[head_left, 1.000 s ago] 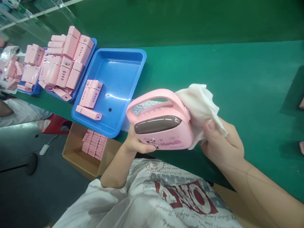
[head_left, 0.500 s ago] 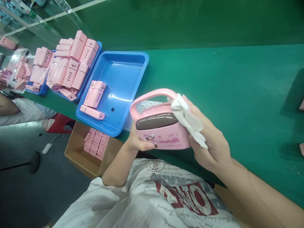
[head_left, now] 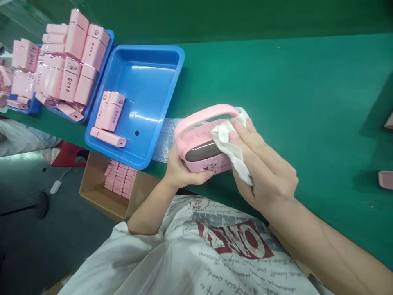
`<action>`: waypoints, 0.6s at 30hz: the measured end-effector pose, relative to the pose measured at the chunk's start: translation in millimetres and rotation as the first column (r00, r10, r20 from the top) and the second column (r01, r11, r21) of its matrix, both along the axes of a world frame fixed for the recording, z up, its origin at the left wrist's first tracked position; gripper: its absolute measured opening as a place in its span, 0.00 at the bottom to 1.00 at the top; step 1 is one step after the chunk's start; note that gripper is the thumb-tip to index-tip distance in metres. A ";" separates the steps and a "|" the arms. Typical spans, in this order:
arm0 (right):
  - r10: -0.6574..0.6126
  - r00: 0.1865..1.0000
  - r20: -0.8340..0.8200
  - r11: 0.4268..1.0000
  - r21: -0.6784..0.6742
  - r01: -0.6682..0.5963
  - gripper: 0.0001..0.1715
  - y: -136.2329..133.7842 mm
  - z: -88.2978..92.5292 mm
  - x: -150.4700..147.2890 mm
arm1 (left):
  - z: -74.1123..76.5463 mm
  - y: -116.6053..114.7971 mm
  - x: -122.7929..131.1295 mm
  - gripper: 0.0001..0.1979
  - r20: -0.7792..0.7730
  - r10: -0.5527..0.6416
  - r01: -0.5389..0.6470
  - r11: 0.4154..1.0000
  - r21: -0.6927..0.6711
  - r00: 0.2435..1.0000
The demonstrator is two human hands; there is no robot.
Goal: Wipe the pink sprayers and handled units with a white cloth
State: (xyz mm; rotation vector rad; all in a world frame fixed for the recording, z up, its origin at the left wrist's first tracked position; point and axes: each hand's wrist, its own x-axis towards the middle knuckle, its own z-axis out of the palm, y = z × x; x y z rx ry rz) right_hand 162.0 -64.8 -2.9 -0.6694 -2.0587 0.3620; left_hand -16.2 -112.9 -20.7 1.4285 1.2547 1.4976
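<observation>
Wiping seems to be the step in hand: the right hand (head_left: 264, 164) presses a white cloth (head_left: 230, 143) with flat, joined fingers onto the glossy front of a pink handled device (head_left: 201, 141). The left hand (head_left: 181, 170) is clamped on the device's left end and holds it just above the near edge of the green table (head_left: 307, 90). I judge the next stroke needs steady grip and light pressure. A blue tray (head_left: 147, 82) lies just beside, holding pink power banks (head_left: 109, 110).

upside-down red lettering on shirt (head_left: 236, 241), unreadable
</observation>
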 end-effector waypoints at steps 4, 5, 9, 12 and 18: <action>-0.082 0.993 0.086 0.994 -0.063 0.087 0.27 -4.9 2.5 2.4 | -4.6 -1.8 -1.0 0.37 0.021 0.046 -0.046 0.999 -0.005 0.999; -0.081 0.992 0.094 0.992 -0.094 0.089 0.28 -5.4 2.7 2.2 | -5.1 -2.2 -1.1 0.39 0.019 0.048 -0.048 0.999 -0.001 0.999; -0.014 0.996 0.086 0.994 -0.105 0.023 0.33 -7.4 2.4 -2.3 | -2.9 -3.1 0.9 0.39 -0.046 0.058 -0.058 0.998 -0.006 0.997; 0.027 0.995 0.093 0.999 -0.046 -0.022 0.36 -9.4 1.9 -5.2 | -0.6 -3.4 3.3 0.38 -0.059 0.050 -0.052 0.998 -0.033 0.997; -0.109 0.990 0.092 0.981 -0.151 0.122 0.23 -2.7 -1.5 0.2 | -3.7 -2.5 -1.7 0.40 -0.015 0.044 -0.045 0.999 -0.027 0.999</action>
